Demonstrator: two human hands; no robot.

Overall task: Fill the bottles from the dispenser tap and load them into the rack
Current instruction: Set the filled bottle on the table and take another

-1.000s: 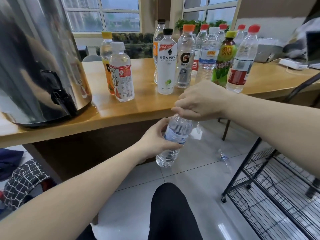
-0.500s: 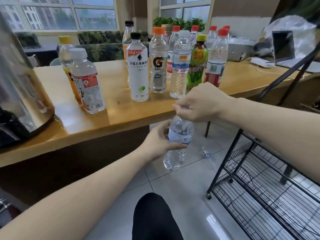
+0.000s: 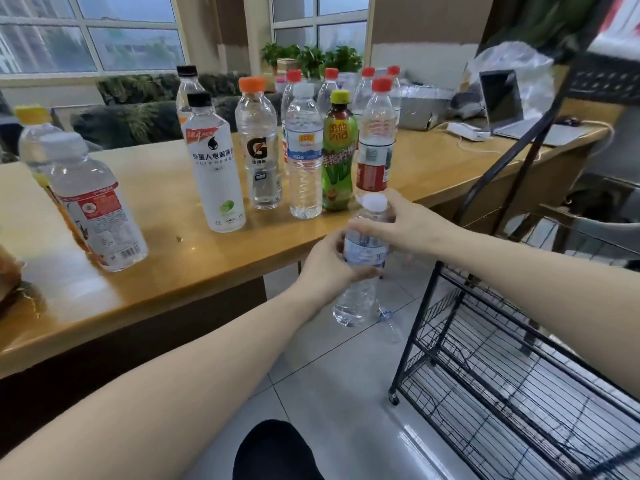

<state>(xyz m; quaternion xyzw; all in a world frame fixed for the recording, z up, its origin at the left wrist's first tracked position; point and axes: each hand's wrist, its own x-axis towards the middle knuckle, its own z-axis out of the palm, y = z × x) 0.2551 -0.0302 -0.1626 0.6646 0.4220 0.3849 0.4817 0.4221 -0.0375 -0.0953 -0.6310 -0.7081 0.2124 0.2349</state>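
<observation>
A clear water bottle (image 3: 358,296) with a white cap and a blue-and-white label hangs in front of the table edge. My left hand (image 3: 329,263) grips it round the label. My right hand (image 3: 405,225) holds the bottle's neck and shoulder just under the cap, thumb and fingers wrapped round it. The black wire rack (image 3: 512,386) stands on the floor at the right, its shelves bare. The dispenser is out of view at the left.
Several capped bottles stand on the wooden table (image 3: 166,289): a white one (image 3: 216,168), a clear orange-capped one (image 3: 259,147), a green one (image 3: 338,154), a red-labelled one (image 3: 375,140), one at the left (image 3: 93,202). A laptop (image 3: 512,109) sits far right.
My view has swung right, so the dispenser has left the frame. My right hand has slid from over the cap to the neck, and the white cap now shows.
</observation>
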